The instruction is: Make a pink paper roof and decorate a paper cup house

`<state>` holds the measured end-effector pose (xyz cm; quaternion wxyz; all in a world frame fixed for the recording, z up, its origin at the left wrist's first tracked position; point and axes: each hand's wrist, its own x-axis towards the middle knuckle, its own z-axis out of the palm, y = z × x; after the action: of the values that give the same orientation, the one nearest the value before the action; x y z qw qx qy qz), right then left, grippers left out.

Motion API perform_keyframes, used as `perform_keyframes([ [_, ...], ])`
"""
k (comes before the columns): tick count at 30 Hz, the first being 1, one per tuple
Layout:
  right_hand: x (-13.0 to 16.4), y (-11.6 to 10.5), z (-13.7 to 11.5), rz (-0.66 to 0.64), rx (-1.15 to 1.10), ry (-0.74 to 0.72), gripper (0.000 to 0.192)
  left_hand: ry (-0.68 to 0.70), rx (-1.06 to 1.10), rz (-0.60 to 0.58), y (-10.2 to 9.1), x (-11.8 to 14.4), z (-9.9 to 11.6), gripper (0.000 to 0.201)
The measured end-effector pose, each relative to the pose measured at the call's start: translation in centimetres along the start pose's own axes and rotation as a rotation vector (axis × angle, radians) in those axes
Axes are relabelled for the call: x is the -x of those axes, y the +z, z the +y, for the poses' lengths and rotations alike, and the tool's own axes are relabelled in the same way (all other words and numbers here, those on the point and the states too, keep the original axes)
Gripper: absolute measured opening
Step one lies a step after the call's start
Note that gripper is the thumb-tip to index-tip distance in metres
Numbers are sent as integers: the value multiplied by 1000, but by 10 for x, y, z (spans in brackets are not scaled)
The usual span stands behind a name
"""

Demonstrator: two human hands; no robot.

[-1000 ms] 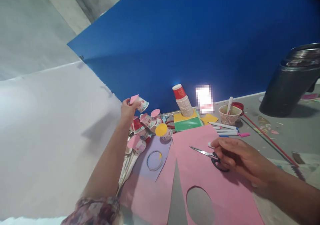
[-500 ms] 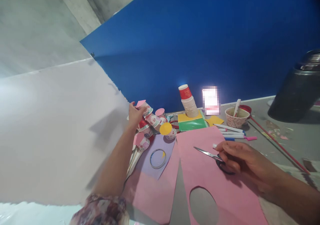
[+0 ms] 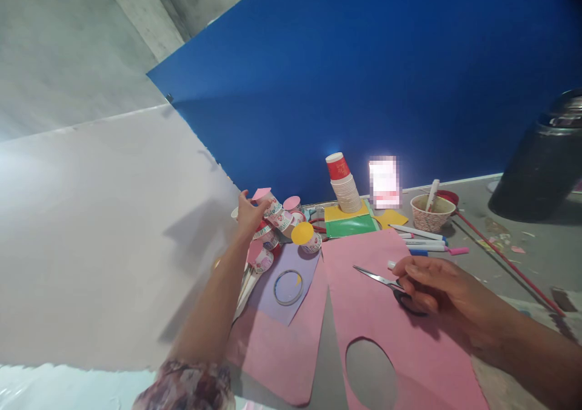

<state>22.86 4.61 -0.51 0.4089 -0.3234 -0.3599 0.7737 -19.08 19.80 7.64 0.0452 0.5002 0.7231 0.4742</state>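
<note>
My left hand (image 3: 249, 216) reaches to the pile of decorated paper cups on the left, its fingers closed round a printed paper cup (image 3: 273, 206) topped with pink paper. More cups lie below it, one with a yellow disc (image 3: 302, 233) on its end. My right hand (image 3: 436, 285) holds scissors (image 3: 379, 276) with black handles, blades pointing left above a pink sheet (image 3: 368, 295) that has a round hole cut in it. Something small and white (image 3: 391, 265) shows at the right fingertips; I cannot tell what it is.
A tape roll (image 3: 288, 287) lies on a purple sheet (image 3: 268, 301). Behind stand stacked paper cups (image 3: 345, 193) on yellow and green packs. Markers (image 3: 422, 246), a bowl (image 3: 431, 216), a red stick (image 3: 509, 261) and a dark flask (image 3: 530, 173) are at the right. A blue wall rises behind.
My left hand and the cup in it have shifted slightly down and to the right. My right hand with the scissors stays nearly still.
</note>
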Motion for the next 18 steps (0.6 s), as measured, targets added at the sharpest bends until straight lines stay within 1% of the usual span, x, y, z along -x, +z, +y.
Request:
perform_keyframes([
  [9, 0, -3, 1, 13, 29, -11, 38, 2, -46, -27, -2, 7, 2, 88],
  [13, 0, -3, 1, 16, 18, -17, 39, 20, -64, -34, -3, 11, 4, 92],
  [18, -1, -3, 1, -9, 25, 9, 39, 54, -90, -50, -3, 16, 8, 95],
])
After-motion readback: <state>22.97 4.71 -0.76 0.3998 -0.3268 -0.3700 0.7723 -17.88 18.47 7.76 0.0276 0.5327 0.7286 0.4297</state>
